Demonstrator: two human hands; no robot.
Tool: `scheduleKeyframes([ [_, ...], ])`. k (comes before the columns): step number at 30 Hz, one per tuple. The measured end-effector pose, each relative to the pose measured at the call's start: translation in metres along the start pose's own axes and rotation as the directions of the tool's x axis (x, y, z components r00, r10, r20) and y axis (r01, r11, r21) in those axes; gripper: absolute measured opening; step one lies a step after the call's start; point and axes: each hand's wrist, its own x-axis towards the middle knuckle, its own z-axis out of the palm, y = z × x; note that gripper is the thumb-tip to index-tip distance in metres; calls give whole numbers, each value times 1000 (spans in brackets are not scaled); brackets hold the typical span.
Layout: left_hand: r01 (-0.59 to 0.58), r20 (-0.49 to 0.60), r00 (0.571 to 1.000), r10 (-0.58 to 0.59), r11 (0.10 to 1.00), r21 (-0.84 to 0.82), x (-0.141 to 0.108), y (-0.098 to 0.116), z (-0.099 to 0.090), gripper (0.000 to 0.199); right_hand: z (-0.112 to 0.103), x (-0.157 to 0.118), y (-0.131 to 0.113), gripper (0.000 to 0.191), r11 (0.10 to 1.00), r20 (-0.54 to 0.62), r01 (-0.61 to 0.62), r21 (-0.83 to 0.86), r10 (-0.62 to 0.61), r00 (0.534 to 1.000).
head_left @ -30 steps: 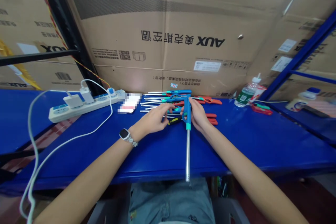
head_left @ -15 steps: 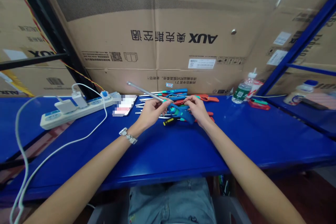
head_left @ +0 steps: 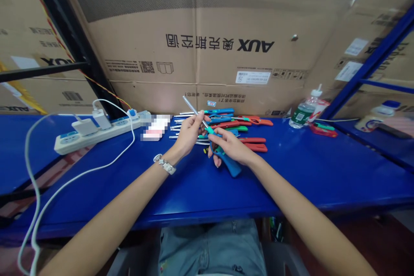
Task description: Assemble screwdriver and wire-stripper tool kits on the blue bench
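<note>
A long-nosed gas lighter (head_left: 231,164) with a blue handle, a green collar and a metal tube is held tilted above the table, its tube pointing up and left. My left hand (head_left: 189,136) pinches the metal tube between thumb and fingers. Around the blue body, close to the green collar, my right hand (head_left: 231,144) is closed. Behind and beneath my hands lie several more lighters with red (head_left: 254,140), blue and green handles, their metal tubes to the left. A small yellow tip (head_left: 205,150) shows beside my right fingers, mostly hidden.
A white power strip (head_left: 97,134) with plugs and cables lies on the blue table (head_left: 181,198) at left, near a blurred-out flat item (head_left: 156,128). At right stand a water bottle (head_left: 300,114) and a red-and-green object (head_left: 323,129). A large carton (head_left: 207,8) forms the back wall.
The lighter has turned, its tube now steeper and its handle nearer me. My right hand has moved from behind the handle to wrap its body near the collar. My left hand still pinches the tube.
</note>
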Motion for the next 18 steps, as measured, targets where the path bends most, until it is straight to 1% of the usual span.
scheduleKeyframes([
  [4, 29, 26, 999, -29, 1000, 8, -3, 0, 4, 46, 7, 3, 3, 43, 997, -51, 60, 56, -57, 997],
  [6, 49, 30, 998, -49, 999, 3, -3, -1, 5, 45, 8, 3, 3, 44, 995, -93, 71, 76, -63, 994],
  [9, 76, 32, 997, -75, 997, -24, -3, -4, 7, 45, 9, 2, 3, 45, 996, -119, 52, 78, -43, 992],
  [11, 71, 30, 997, -70, 997, -34, -3, -5, 8, 45, 10, 2, 3, 45, 996, -123, 43, 75, -33, 992],
  [15, 50, 18, 999, -50, 999, -9, -4, -3, 11, 47, 14, 2, 2, 48, 997, -140, 18, 76, -7, 990],
  [18, 47, 41, 998, -47, 999, 20, -5, 0, 12, 48, 16, 2, 0, 48, 998, -151, -7, 64, 17, 988],
])
